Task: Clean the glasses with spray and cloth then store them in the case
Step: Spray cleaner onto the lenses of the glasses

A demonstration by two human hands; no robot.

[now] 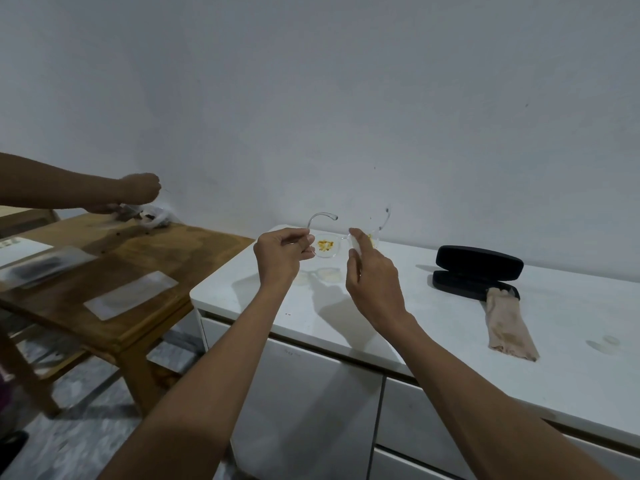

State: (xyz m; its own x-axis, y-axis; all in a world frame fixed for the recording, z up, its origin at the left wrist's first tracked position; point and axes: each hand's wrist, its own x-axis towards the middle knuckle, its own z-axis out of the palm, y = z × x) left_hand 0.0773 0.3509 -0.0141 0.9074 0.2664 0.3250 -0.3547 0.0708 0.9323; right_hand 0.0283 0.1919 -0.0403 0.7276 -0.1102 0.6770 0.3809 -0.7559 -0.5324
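Note:
I hold clear-framed glasses point(326, 245) above the white counter point(433, 323), both temples unfolded toward the wall. Yellow-orange smears sit on the lenses. My left hand point(281, 253) pinches the frame's left end at the hinge. My right hand point(372, 278) is at the right lens, closed around a small white thing that looks like a spray bottle point(356, 247), index finger on top of it. To the right a black glasses case point(478, 268) lies open on the counter. A beige cloth point(509, 323) trails from its lower half onto the counter.
A wooden table point(138, 258) stands to the left of the counter with flat plastic sheets on it. Another person's arm point(136, 189) reaches over its far end. A faint wet mark point(609, 341) shows on the counter at the right. Cabinet drawers sit below the counter.

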